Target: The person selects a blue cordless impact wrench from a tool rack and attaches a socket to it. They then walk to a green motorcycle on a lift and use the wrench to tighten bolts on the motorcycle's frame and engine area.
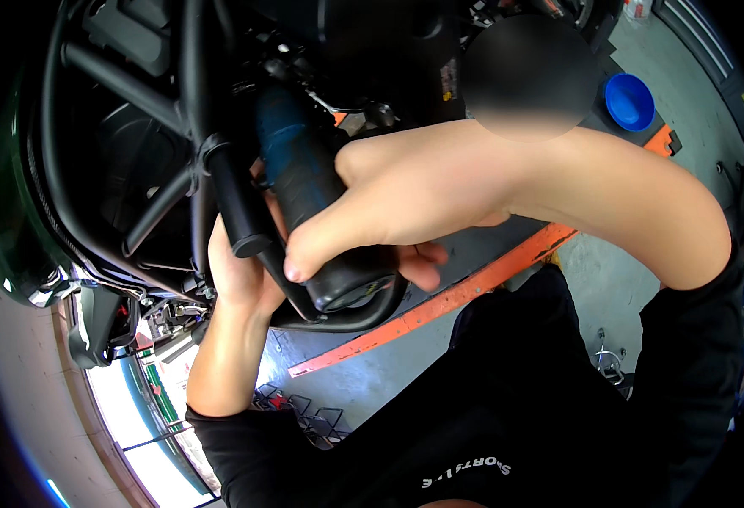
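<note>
A fat dark tube (300,169) with a blue top part sits upper middle of the frame, beside the black bars (235,203) of a motorbike. The right hand (406,182) wraps around it, thumb on one side. The left hand (238,279) is partly behind a bar, so I cannot tell if it grips anything. The work on the tube looks unfinished, as the right hand has hold of it. The tube seems to be in among the bike parts, but I cannot tell if it is fixed or loose, so I cannot say just how much is left.
</note>
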The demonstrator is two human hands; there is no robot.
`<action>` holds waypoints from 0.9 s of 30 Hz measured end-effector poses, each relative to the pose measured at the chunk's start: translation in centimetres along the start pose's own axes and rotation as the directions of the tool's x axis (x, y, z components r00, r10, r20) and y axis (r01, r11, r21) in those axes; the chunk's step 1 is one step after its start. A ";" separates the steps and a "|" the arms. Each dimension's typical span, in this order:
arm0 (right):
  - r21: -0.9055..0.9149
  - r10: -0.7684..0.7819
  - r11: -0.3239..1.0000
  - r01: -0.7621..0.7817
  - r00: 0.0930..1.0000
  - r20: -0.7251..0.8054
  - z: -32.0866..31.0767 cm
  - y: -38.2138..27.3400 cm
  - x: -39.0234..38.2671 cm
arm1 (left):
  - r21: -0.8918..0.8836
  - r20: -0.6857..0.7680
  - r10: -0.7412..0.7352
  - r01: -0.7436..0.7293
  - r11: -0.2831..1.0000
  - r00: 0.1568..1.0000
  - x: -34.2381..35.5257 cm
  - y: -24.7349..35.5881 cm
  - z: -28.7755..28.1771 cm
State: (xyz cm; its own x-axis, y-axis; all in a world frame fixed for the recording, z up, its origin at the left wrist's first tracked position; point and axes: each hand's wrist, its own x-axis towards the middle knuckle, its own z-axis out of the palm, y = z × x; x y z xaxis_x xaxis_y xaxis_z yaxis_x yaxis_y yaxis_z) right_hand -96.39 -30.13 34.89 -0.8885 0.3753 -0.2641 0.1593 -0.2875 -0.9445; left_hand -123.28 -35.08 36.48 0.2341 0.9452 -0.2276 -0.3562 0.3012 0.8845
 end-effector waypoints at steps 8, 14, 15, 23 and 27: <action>0.098 -0.006 0.995 0.010 0.999 -0.038 0.7 0.8 1.4 | 0.091 -0.139 -0.063 0.076 0.993 0.988 0.7 -0.1 0.7; 0.092 -0.028 0.995 0.034 0.998 -0.058 0.8 0.7 1.4 | 0.127 -0.195 -0.062 0.088 0.988 0.979 1.1 -0.5 1.4; 0.090 -0.036 0.995 0.042 0.998 -0.059 0.8 0.6 1.4 | 0.125 -0.188 -0.061 0.086 0.988 0.980 1.0 -0.4 1.4; 0.070 -0.061 0.995 0.067 0.994 -0.087 1.2 0.0 1.2 | 0.061 -0.229 -0.083 0.100 0.993 0.970 1.2 -0.8 1.0; 0.062 -0.085 0.994 0.091 0.992 -0.098 1.4 -0.1 1.0 | 0.159 -0.211 -0.101 0.136 0.978 0.972 1.3 -0.7 0.7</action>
State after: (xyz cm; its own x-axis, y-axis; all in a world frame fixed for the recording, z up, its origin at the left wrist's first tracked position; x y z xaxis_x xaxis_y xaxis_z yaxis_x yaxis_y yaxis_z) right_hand -97.87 -30.95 35.01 -0.8522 0.4830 -0.2012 0.0509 -0.3061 -0.9506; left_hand -122.13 -34.12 35.86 0.0731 0.9150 -0.3967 -0.1722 0.4034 0.8987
